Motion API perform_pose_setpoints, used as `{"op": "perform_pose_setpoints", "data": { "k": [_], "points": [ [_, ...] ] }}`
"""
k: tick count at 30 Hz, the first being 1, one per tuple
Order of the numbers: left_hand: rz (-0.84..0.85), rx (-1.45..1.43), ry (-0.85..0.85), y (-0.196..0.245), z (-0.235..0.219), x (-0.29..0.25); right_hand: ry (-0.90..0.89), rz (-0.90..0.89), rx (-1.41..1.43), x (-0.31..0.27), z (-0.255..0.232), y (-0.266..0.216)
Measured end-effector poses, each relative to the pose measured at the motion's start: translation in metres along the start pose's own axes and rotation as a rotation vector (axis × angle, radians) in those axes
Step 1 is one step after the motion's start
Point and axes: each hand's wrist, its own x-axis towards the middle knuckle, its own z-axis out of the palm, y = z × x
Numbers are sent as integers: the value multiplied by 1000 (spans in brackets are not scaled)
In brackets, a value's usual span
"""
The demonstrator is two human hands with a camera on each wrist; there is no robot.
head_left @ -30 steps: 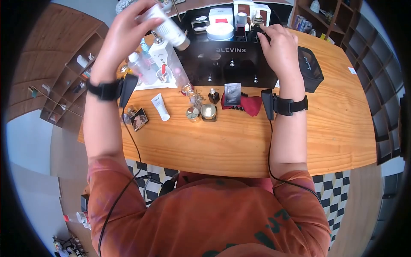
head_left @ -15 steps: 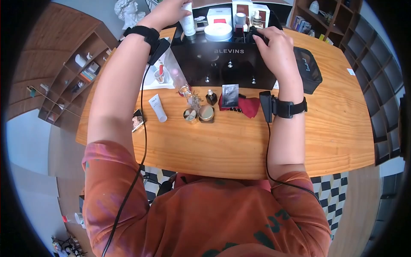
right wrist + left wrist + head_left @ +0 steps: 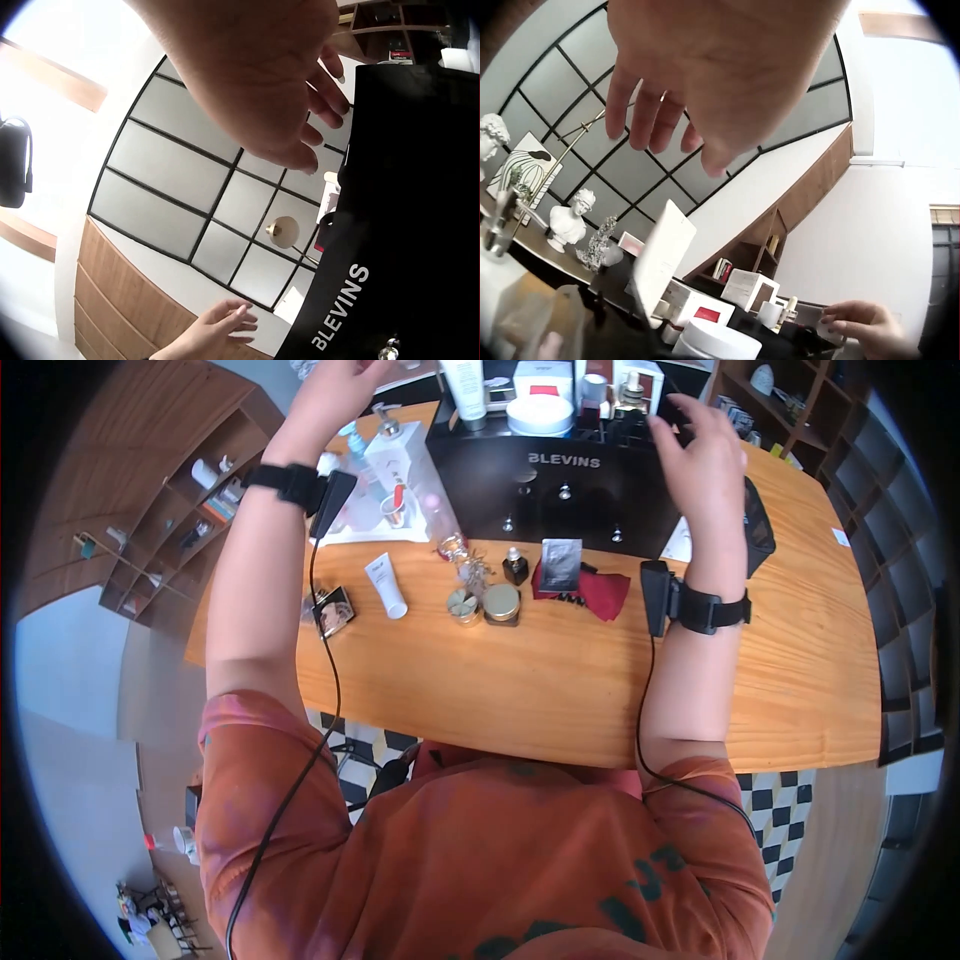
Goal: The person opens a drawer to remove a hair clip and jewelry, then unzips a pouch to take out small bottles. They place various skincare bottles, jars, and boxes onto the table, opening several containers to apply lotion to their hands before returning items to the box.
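The left hand (image 3: 720, 75) is raised with its fingers loosely extended and nothing in them; in the head view it hangs over the back left, beyond the white tray (image 3: 415, 533). The white tube (image 3: 463, 390) stands upright in the left end of the black BLEVINS box (image 3: 560, 500). Over that box's right end is the right hand (image 3: 708, 465), fingers apart and slightly bent, holding nothing visible. Between them in the box are a white round jar (image 3: 540, 416), small white boxes and a dropper bottle (image 3: 632, 392).
Before the box lie a small white tube (image 3: 386, 586), a compact (image 3: 335, 610), two gold-lidded jars, a dark small bottle (image 3: 515, 566), a sachet (image 3: 562, 565) and a red bow (image 3: 605, 595). Bottles stand on the white tray. A black mesh case (image 3: 760, 530) sits right of the box.
The left hand has carried the white tube into the box's left end, let it go and moved back left. The right hand has lifted off the box's right end, its fingers spreading.
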Motion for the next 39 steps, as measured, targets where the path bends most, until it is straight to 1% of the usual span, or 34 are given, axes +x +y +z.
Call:
{"op": "perform_pose_setpoints", "data": {
  "k": [1, 3, 4, 5, 7, 9, 10, 12, 13, 15, 16, 17, 19, 20, 21, 23, 25, 26, 28, 29, 30, 31, 33, 34, 35, 37, 38, 39],
  "points": [
    [-12, 11, -5, -11, -5, -17, -50, 54, -7, 2, -3, 1],
    [-327, 123, -269, -11, -19, -56, 24, 19, 42, 6, -6, 3],
    [-435, 156, -485, -4, -22, -75, 38, 53, 112, 6, -6, 0],
    [-540, 185, -699, 9, -23, -92, 24, 69, 119, 8, -8, -1],
    [-531, 268, -795, 17, -6, -132, 17, 90, 129, 9, -12, -7],
    [-373, 244, -784, -15, 25, -186, 5, 89, 146, 10, -13, -10],
    [-374, 243, -782, -3, 26, -194, -6, 89, 161, 10, -14, -11],
    [-801, -73, -887, 27, 32, -206, -13, 85, 155, 9, -17, -14],
    [-799, -77, -888, 25, 36, -214, -18, 83, 148, 9, -19, -15],
    [-634, -53, -790, 23, 45, -225, -23, 77, 138, 7, -22, -16],
    [-664, -76, -816, 20, 46, -228, -25, 70, 132, 7, -25, -16],
    [-660, -79, -813, 21, 42, -229, -22, 67, 129, 6, -27, -16],
    [-673, -340, -817, 21, 34, -229, 6, 75, 167, 7, -32, -16],
    [-758, -501, -848, 31, 18, -216, 11, 73, 165, 8, -34, -16],
    [-755, -500, -847, 36, 5, -206, 27, 88, 176, 9, -35, -16],
    [-636, -594, -608, 44, -15, -191, 39, 105, 188, 8, -36, -18],
    [-458, -830, -379, 54, -26, -167, 23, 128, 199, 9, -39, -23],
    [-458, -830, -379, 63, -33, -152, 23, 128, 198, 9, -40, -25],
    [-353, -753, -149, 86, -45, -121, 10, 140, 199, 10, -43, -30],
    [-351, -754, -148, 96, -47, -105, 12, 139, 198, 10, -43, -31],
    [-344, -663, -89, 104, -45, -89, 18, 119, 210, 9, -42, -31],
    [-336, -572, -32, 108, -39, -74, 25, 99, 222, 9, -42, -32],
    [-210, -512, 7, 109, -20, -43, 28, 79, 231, 9, -43, -31],
    [-145, -555, 64, 95, 3, -31, 32, 58, 241, 10, -44, -31],
    [-143, -557, 63, 99, 9, -22, 33, 59, 239, 10, -45, -32],
    [-205, -364, -90, 106, 21, -10, 52, 41, 240, 11, -48, -34],
    [-204, -366, -90, 109, 27, -6, 52, 41, 238, 11, -49, -34],
    [-250, -325, -155, 112, 33, -4, 62, 22, 231, 12, -50, -34]
  ]
}}
